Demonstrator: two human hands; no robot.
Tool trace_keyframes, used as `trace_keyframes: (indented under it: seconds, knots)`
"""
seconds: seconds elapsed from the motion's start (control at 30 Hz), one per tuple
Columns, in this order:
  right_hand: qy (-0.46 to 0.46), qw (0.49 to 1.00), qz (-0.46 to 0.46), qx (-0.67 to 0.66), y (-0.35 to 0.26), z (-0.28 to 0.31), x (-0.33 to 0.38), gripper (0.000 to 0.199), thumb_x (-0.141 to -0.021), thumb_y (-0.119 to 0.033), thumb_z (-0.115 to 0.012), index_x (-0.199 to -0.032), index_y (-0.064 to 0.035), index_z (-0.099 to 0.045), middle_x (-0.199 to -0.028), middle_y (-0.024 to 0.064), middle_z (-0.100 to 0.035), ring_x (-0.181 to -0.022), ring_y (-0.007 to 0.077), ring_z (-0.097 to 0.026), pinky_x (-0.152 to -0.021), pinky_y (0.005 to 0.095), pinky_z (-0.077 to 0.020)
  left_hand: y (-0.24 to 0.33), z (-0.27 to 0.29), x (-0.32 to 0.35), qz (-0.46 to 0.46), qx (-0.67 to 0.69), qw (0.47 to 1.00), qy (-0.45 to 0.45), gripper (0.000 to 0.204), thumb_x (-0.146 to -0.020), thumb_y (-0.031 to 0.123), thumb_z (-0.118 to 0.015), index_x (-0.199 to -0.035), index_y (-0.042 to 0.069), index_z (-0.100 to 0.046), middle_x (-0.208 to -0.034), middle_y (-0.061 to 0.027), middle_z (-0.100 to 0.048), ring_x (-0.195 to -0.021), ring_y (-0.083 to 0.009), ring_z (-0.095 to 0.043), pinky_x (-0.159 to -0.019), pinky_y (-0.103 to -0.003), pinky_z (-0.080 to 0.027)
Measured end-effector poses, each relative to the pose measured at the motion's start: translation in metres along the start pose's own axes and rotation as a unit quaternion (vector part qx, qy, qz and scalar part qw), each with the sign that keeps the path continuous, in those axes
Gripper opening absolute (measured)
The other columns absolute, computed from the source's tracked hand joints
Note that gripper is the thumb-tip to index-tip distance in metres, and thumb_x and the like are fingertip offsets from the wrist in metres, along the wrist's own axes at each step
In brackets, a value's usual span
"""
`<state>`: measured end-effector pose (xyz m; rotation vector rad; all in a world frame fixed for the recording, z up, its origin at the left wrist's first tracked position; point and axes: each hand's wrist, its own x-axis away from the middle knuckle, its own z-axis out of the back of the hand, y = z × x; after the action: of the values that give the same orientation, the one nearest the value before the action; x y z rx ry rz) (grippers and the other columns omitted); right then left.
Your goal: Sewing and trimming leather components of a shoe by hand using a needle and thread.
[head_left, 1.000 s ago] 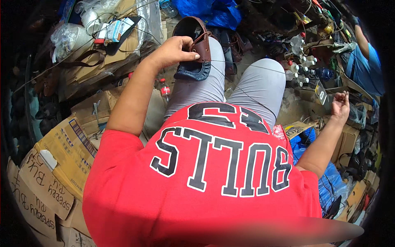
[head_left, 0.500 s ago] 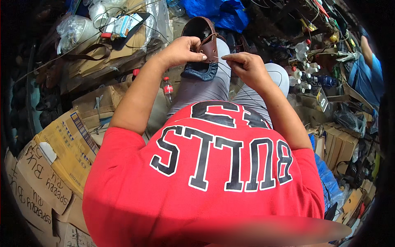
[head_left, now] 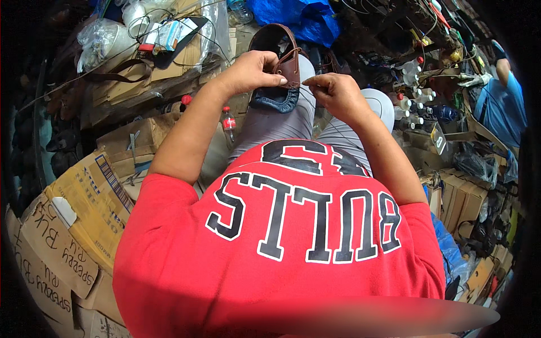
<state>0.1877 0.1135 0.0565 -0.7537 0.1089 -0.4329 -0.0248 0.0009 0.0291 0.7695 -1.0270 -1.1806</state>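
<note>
A brown leather shoe with a dark blue sole rests on my left knee, its opening turned up. My left hand grips the shoe at its side, thumb pressed against the brown upper. My right hand sits just right of the shoe with fingertips pinched together on a thin thread that runs to the shoe's edge. My grey trousers and red shirt fill the lower middle of the view.
Flattened cardboard boxes pile up at my left, with a small red-capped bottle beside my thigh. Blue plastic bag lies beyond the shoe. Small white bottles and clutter stand at right, where another person in blue sits.
My right hand came in from far out at the right to the shoe and now pinches the thread beside it. My left hand has kept its grip on the shoe.
</note>
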Motion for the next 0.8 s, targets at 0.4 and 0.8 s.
trace_keyframes:
  seconds: [0.4,0.8]
  knots:
    - [-0.067,0.947,-0.132,-0.286,0.049,-0.016,-0.002,0.018,-0.085,-0.011,-0.063,-0.101,-0.0023,-0.066,-0.087,-0.003,-0.064,-0.08,0.0055,-0.054,-0.073,0.0234,-0.0435,0.023,0.01,-0.041,-0.136,-0.149,0.965,-0.169,0.029,-0.071,0.006,-0.064,-0.1,0.008,-0.068,-0.114,-0.0068,-0.059,-0.11,-0.0196,-0.051,-0.095,-0.031,-0.038]
    - [-0.153,0.867,-0.162,-0.446,0.092,-0.016,-0.013,0.018,-0.084,-0.015,-0.064,-0.101,-0.01,-0.066,-0.083,-0.0084,-0.058,-0.07,0.0036,-0.042,-0.064,0.0198,-0.033,0.005,-0.004,-0.064,-0.105,-0.01,0.974,-0.202,0.03,-0.072,0.008,-0.069,-0.101,0.004,-0.067,-0.098,-0.005,-0.067,-0.093,-0.0142,-0.059,-0.088,-0.028,-0.043]
